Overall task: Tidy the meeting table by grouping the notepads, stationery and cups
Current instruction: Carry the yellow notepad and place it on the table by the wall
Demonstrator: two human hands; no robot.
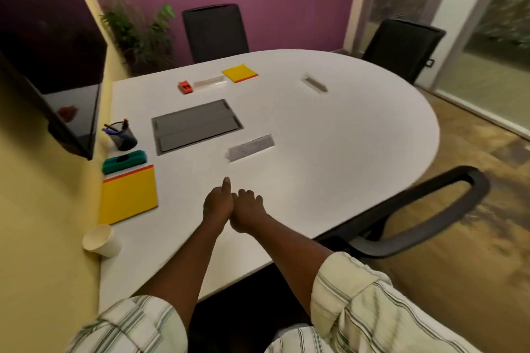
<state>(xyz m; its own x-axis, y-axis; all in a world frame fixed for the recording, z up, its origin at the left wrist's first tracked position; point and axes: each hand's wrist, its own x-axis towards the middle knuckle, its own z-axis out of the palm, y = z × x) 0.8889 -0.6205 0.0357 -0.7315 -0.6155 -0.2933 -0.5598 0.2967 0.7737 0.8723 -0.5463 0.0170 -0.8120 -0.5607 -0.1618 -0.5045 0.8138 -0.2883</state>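
My left hand and my right hand are stretched out side by side over the near middle of the white table, touching each other. Both have curled fingers and hold nothing; the left one points one digit forward. To their left lies a large yellow notepad. A paper cup lies on its side at the near left edge. A smaller yellow notepad sits at the far side. A black pen holder with pens stands by the left wall, a green board eraser beside it.
A small red item and a clear ruler lie near the far notepad. A grey strip lies ahead of my hands, another far right. A grey cable hatch is set into the table. Black chairs surround it.
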